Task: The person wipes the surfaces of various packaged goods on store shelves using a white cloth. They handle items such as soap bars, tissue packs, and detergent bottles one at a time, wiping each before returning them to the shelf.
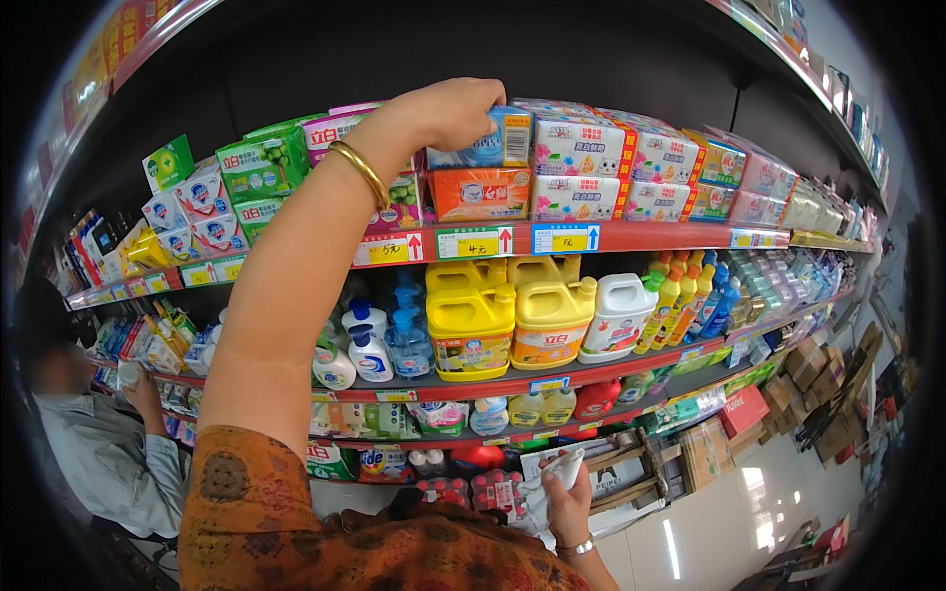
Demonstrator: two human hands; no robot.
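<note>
My left hand point(469, 111) is raised to the top shelf, a gold bangle on its wrist. Its fingers grip the upper left part of a blue soap box point(477, 156), which sits on an orange soap box point(480, 193). The hand covers part of the blue box. White floral soap packs point(578, 148) stand just right of it, and pink and green soap boxes point(262, 164) are to the left. Low down near my body, my right hand point(569, 495) holds a crumpled white cloth point(565, 469) and wears a metal-banded watch or bracelet.
Yellow detergent jugs point(473, 325) and pump bottles point(369, 347) fill the shelf below. Red shelf edges point(473, 246) carry price tags. A seated person point(111, 458) at the left holds a small white item. A wooden frame point(628, 473) and cardboard boxes point(706, 451) lie at the lower right.
</note>
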